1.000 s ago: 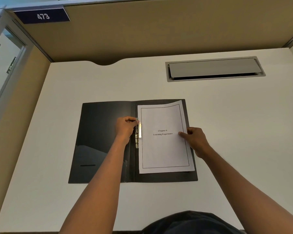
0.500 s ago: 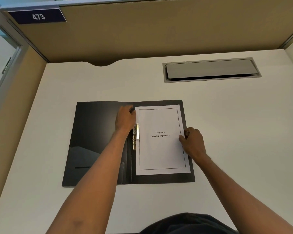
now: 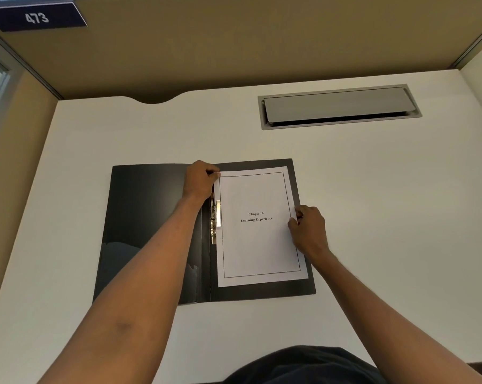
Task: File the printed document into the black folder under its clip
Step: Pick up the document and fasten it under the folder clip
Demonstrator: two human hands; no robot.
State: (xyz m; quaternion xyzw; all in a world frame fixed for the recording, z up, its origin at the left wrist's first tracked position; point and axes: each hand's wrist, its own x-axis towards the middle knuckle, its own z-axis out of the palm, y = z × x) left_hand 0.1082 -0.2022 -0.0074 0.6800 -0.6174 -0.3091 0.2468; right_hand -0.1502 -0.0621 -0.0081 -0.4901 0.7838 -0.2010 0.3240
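A black folder [image 3: 148,217] lies open on the white desk. The printed document [image 3: 258,245], its cover reading "Chapter 6 Learning Experience", rests on the folder's right half, with its left edge under the metal clip [image 3: 215,220] by the spine. My left hand [image 3: 199,180] pinches the document's top left corner, just above the clip. My right hand [image 3: 307,230] grips the middle of the document's right edge with curled fingers.
A grey cable hatch [image 3: 339,106] is set into the desk at the back right. Tan partition walls [image 3: 234,45] close off the back and left, with a sign reading 473 [image 3: 36,17]. A dark garment [image 3: 303,365] shows at the near edge.
My left hand moved from the clip up to the document's top left corner. The document straightened and settled flat. My right hand shifted to the paper's right edge.
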